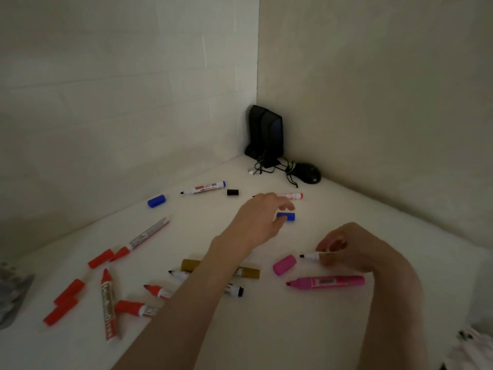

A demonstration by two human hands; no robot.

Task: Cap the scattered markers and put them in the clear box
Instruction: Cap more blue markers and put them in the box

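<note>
This looks like a work corner in an office or home study, dimly lit: a white desk (320, 329) is fitted into the angle where two plain pale walls (106, 89) meet. A pair of black computer speakers (266, 132) stands in the corner with tangled cables (266, 166) and a black mouse (308, 172) beside them, and whiteboard markers (204, 187) and loose caps (156, 201) lie scattered across the desk

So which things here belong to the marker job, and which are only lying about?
Job: blue cap near the left hand; black-tipped marker in the right hand; pink marker; pink cap; red caps; black cap.
Lying about: black speakers; mouse; cables.
</note>
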